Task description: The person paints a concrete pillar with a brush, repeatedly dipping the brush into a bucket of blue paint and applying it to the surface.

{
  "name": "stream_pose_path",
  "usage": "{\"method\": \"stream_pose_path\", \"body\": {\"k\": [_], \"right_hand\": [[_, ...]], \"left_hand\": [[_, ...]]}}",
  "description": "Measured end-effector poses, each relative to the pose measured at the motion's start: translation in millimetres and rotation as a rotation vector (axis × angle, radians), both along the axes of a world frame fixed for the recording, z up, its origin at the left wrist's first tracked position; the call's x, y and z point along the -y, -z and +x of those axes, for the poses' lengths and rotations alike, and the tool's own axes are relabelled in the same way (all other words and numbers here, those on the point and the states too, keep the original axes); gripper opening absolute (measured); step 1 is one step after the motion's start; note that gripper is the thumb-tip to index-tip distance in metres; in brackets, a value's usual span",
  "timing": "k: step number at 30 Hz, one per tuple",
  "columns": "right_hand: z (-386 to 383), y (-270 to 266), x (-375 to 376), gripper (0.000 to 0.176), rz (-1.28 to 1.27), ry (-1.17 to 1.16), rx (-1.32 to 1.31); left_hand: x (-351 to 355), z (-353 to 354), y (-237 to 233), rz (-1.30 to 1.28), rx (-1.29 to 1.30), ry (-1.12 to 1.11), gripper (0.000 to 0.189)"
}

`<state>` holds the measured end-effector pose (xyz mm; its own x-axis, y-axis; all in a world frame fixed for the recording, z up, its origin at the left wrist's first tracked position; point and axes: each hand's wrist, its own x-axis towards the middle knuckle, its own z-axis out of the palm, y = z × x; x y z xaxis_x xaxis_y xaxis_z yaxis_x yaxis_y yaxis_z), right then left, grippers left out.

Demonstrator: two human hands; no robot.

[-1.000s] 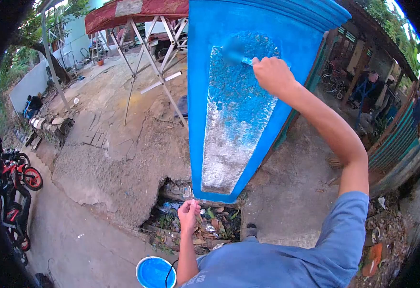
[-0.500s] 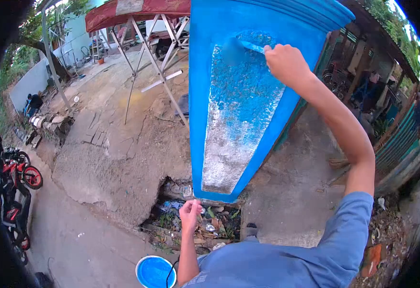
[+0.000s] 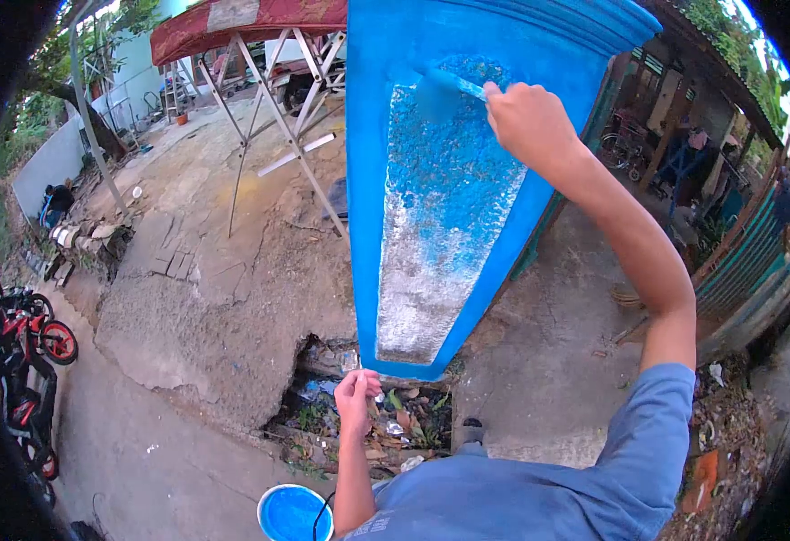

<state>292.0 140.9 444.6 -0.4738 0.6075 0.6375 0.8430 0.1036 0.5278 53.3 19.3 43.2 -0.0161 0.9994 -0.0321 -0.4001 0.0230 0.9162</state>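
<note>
My right hand (image 3: 532, 124) is closed round the handle of a blue-smeared paintbrush (image 3: 463, 86). The blurred bristles lie against the upper left of a rough panel (image 3: 422, 270) on a blue pillar (image 3: 368, 225). Blue covers the panel's upper part patchily; its lower part is white and grey. Down by the pillar's foot, my left hand (image 3: 353, 408) has its fingers curled in, and whatever they may hold is too small to make out. Below that hand stands a white bucket of blue paint (image 3: 294, 514), partly hidden by my left forearm.
A ditch with leaves and litter (image 3: 395, 419) runs below the pillar. Metal trestle legs (image 3: 273, 108) under a red cover stand behind it on the left. Motorbikes (image 3: 30, 343) are parked at far left; a corrugated fence (image 3: 747, 279) is at right.
The brush and my right hand have shifted slightly left in view, along with the whole scene. My left hand has moved little and stays near the pillar's foot.
</note>
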Motion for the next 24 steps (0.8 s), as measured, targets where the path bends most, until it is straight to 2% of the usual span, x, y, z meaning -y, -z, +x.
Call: {"method": "stream_pose_path", "body": {"k": [2,4,10,14,19,24], "right_hand": [[0.0,0.8,-5.8,0.011,0.013,-0.036,-0.007],[0.6,1.1,-13.8,0.009,-0.061,0.035,0.016],[-12.4,-1.5,5.9,0.008,-0.033,0.102,-0.016],[-12.2,-2.4,-5.3,0.008,-0.021,0.034,-0.009],[-8.0,-6.2,-2.0,0.009,-0.032,0.138,-0.017],[-5.4,-6.3,-2.5,0.010,0.047,0.063,0.024]], "left_hand": [[-0.1,-1.1,-3.5,-0.007,-0.007,-0.009,0.026],[2.5,-2.3,-3.1,-0.005,-0.005,-0.012,0.026],[8.8,-10.7,0.5,0.014,-0.012,-0.042,0.025],[15.8,-20.0,-3.3,0.004,-0.028,-0.041,0.025],[15.8,-27.9,-2.5,0.010,-0.020,-0.069,0.024],[17.4,-24.0,2.9,-0.003,-0.037,-0.063,0.025]]}}
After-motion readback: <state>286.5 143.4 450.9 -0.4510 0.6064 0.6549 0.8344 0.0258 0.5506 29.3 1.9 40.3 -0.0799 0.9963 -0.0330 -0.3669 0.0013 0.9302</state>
